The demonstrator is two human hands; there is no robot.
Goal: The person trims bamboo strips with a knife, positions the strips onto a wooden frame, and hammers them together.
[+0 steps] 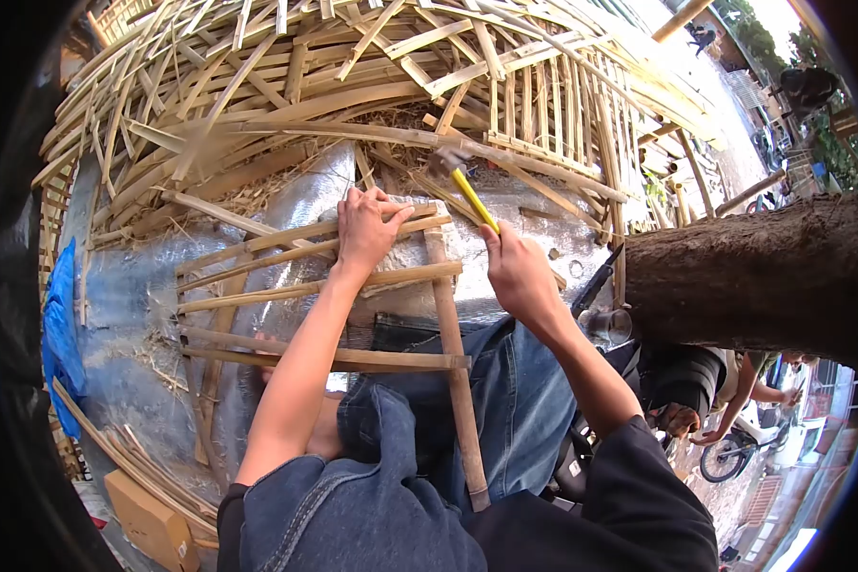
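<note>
My right hand (524,272) is closed round the yellow handle of a hammer (474,198), its metal head raised up and to the left. With bent fingers, my left hand (367,227) presses on the far end of a bamboo slat (300,234); whether it pinches something small is hidden. Several slats lie side by side across a thicker bamboo crosspiece (459,391), forming a ladder-like frame over my lap. Under the frame's far corner sits a pale block (405,250).
Piled bamboo strips (353,86) fill the far side. A thick log (748,272) lies at the right, with a glass (607,327) near its end. A cardboard box (151,522) and blue plastic (62,334) are at the left. Another person's arm (739,410) shows at the right.
</note>
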